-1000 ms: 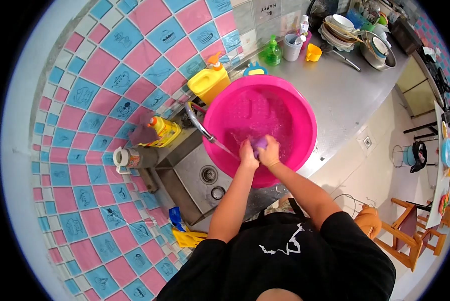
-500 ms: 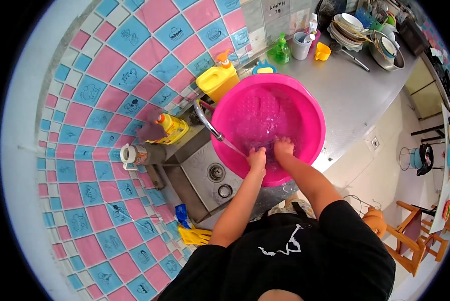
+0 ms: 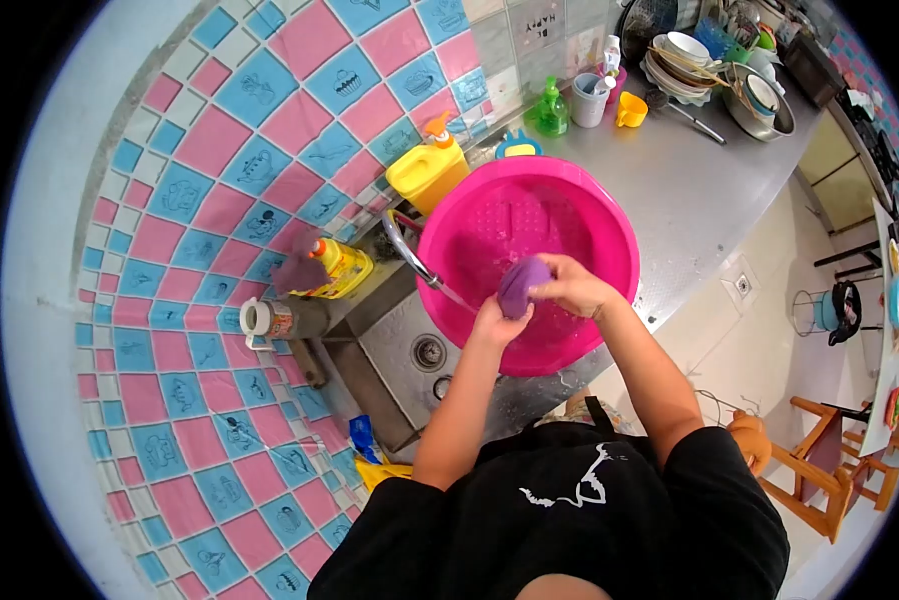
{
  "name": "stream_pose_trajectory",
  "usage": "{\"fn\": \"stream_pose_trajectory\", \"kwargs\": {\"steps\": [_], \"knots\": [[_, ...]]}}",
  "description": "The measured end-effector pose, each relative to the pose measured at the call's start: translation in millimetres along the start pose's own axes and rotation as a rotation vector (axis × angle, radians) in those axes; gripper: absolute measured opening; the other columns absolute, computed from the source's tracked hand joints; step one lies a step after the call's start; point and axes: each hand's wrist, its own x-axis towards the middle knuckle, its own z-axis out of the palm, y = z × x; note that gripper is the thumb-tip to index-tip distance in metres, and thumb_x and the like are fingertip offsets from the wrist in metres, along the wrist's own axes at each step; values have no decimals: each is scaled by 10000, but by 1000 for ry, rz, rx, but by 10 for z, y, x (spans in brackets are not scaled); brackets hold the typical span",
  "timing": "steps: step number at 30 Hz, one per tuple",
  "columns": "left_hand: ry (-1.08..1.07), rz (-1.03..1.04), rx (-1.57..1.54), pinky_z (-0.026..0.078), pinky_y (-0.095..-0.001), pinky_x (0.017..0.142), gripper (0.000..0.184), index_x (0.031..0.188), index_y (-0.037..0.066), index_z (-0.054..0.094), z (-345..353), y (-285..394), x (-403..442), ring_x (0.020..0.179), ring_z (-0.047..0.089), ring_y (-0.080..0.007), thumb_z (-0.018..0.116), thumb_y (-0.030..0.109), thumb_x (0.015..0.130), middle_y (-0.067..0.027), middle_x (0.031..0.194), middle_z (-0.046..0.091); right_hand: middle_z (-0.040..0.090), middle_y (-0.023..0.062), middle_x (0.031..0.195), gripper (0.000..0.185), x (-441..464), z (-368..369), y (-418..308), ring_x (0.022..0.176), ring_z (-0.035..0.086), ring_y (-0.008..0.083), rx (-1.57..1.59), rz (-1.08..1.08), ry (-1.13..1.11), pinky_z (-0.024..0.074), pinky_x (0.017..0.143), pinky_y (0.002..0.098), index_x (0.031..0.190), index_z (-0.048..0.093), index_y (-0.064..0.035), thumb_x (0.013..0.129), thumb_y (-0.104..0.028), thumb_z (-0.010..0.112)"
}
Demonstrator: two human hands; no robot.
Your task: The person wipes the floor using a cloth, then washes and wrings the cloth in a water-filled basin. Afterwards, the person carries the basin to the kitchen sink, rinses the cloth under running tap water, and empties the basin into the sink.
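Observation:
Both of my hands hold a bunched purple cloth [image 3: 521,286] above the pink basin [image 3: 624,225]. My left hand [image 3: 499,325] grips its lower end, close to the basin's near left part. With fingers bent over the upper right side, my right hand [image 3: 569,286] holds the other end. Water lies in the basin below. The curved metal faucet [image 3: 409,248] reaches over the rim on the left, its spout close to my left hand.
Left of the basin is a metal sink [image 3: 389,345]. Along the tiled wall stand a yellow pump bottle [image 3: 427,178], a yellow detergent bottle [image 3: 344,268] and a clear jug [image 3: 274,319]. A green bottle [image 3: 549,112], a yellow cup [image 3: 630,110] and stacked dishes [image 3: 679,75] stand on the counter.
My hands have risen from the water in the basin, bringing the purple cloth into clear sight. My right hand has turned inward over it. The view has shifted slightly.

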Motion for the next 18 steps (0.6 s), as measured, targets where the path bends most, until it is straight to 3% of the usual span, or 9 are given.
{"fn": "stream_pose_trajectory", "kwargs": {"steps": [2,5,6,8,12,14,15,17,18], "knots": [[81,141,-4,530,-327,712,257,1027,57,558,257,-147,-167,854,625,-195,344,144,912,-66,982,629,609,45,916,287,58,-126,122,863,573,139,329,-12,152,455,792,287,1024,553,-14,803,-166,658],[69,131,3,510,-330,709,241,1003,87,571,364,-255,-225,854,617,-180,376,198,915,-43,972,632,608,45,919,285,229,-426,607,869,579,148,242,39,332,460,809,297,1016,560,-33,829,-231,640],[90,137,61,502,-318,686,235,1004,111,575,425,-280,-243,856,613,-169,380,209,917,-23,973,634,609,52,952,267,259,-445,728,884,592,179,251,103,381,486,814,344,1039,536,-46,871,-250,577],[78,107,131,473,-291,656,245,1009,153,574,379,-273,-257,855,601,-149,385,287,929,6,976,629,607,44,917,285,287,-404,897,841,595,181,463,101,434,494,798,348,1037,537,-60,866,-284,581],[96,-5,229,445,-277,636,219,1011,169,564,510,-304,-409,817,584,-137,512,342,887,24,948,613,600,47,915,318,301,-429,1042,821,593,173,734,289,271,501,774,364,1060,527,-84,838,-294,617],[122,-21,246,448,-284,636,240,1016,152,560,479,-278,-419,801,581,-139,575,334,860,16,937,606,598,47,884,351,339,-436,1054,831,597,181,522,222,306,508,749,379,1060,513,-95,793,-263,665],[121,-87,422,453,-292,637,257,1024,128,558,422,-238,-396,803,580,-140,625,278,827,0,939,603,587,58,826,319,374,-440,1040,771,603,191,427,216,379,524,674,366,1024,501,-93,760,-144,674],[160,-142,747,474,-315,648,336,1060,63,541,292,-173,-320,805,594,-152,691,151,773,-39,935,602,579,66,802,318,417,-440,1024,737,599,197,353,224,411,523,637,351,1012,496,-85,743,-91,667],[161,-143,746,474,-315,648,336,1060,63,541,284,-168,-301,805,594,-152,691,151,773,-39,935,602,572,75,778,324,445,-445,1035,702,596,202,278,232,442,523,601,337,999,490,-78,727,-37,659]]}}
